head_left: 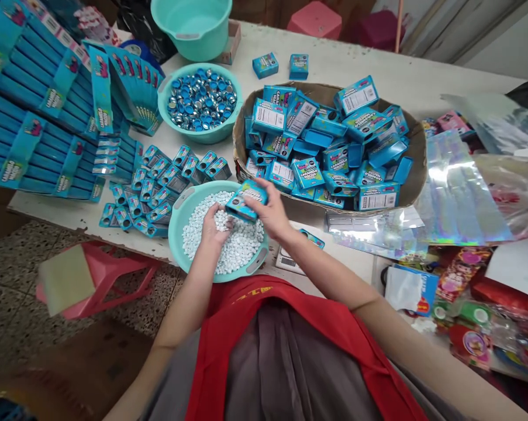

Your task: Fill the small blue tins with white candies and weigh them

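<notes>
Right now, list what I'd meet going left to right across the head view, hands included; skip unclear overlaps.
Blue packaging → left hand → held box → right hand → shiny sheets.

pink stool (103, 276) at left, pale pad (66, 279) on seat; iridescent sheets (450, 190) at right; second pink stool (315, 21) beyond table (421, 76).

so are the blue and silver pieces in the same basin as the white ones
No, the blue and silver pieces sit in a farther basin, separate from the nearer basin of white pieces.
</notes>
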